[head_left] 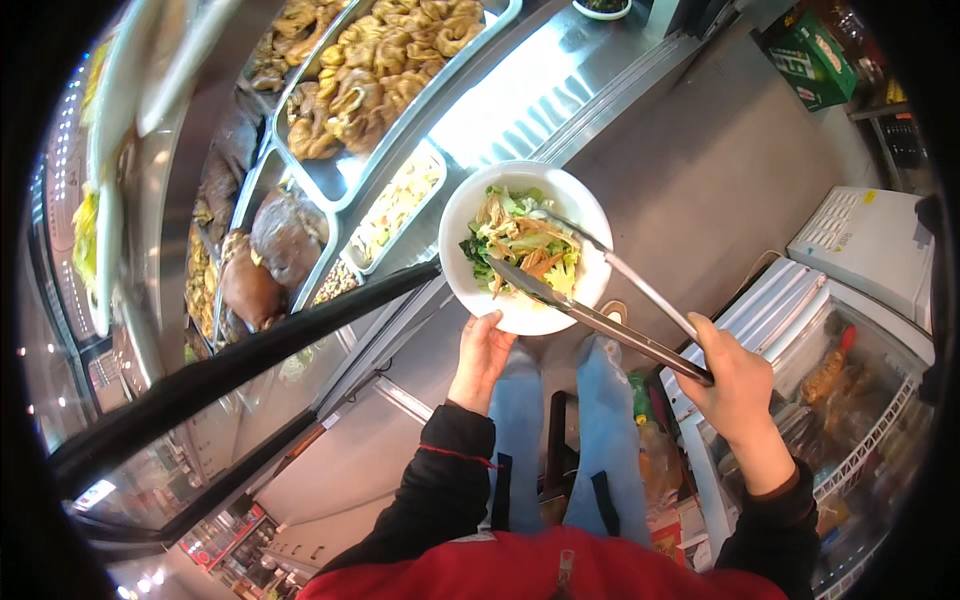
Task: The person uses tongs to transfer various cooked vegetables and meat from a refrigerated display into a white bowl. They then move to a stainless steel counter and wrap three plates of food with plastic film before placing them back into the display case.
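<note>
A white bowl (462,212) hangs in front of me, with leafy greens and shredded pieces of food (525,240) inside. My left hand (483,352) grips its near rim, thumb on top and the other fingers mostly hidden beneath. In my right hand (733,390) is a pair of metal tongs (625,335) with dark handles, fingers wrapped round them. The tongs reach into the bowl from the right. Their arms are spread apart and the tips rest among the food.
At upper left, a display counter holds a tray (510,22) of brown cooked meat, a tray (443,165) of pale chopped food and large dark meat pieces (287,235). A black frame bar (250,350) crosses left. On the right stands a glass-topped freezer (850,400); a green box (815,65) lies beyond.
</note>
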Tool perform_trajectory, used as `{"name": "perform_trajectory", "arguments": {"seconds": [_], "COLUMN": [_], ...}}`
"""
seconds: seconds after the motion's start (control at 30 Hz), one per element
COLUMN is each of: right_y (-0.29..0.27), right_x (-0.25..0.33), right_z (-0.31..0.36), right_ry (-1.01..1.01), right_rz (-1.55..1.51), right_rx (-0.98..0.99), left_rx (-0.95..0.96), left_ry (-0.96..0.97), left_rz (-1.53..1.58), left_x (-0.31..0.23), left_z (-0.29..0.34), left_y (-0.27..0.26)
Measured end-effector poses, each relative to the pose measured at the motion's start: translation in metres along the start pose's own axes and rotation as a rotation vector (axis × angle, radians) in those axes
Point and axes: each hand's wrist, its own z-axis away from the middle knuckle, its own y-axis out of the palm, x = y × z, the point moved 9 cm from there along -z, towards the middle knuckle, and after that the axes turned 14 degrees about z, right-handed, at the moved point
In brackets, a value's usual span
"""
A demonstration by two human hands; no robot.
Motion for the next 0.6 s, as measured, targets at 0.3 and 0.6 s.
{"name": "perform_trajectory", "arguments": {"seconds": [0.3, 0.6], "right_y": [-0.060, -0.133], "right_x": [0.044, 0.318], "right_z": [0.058, 0.003], "right_ry": [-0.085, -0.828], "right_rz": [-0.112, 0.134], "right_rx": [-0.049, -0.005], "left_rx": [0.151, 0.091], "left_ry": [-0.131, -0.188], "left_rz": [-0.142, -0.059], "left_x": [-0.032, -0.087], "left_z": [0.069, 0.208], "left_y": [-0.005, -0.075]}}
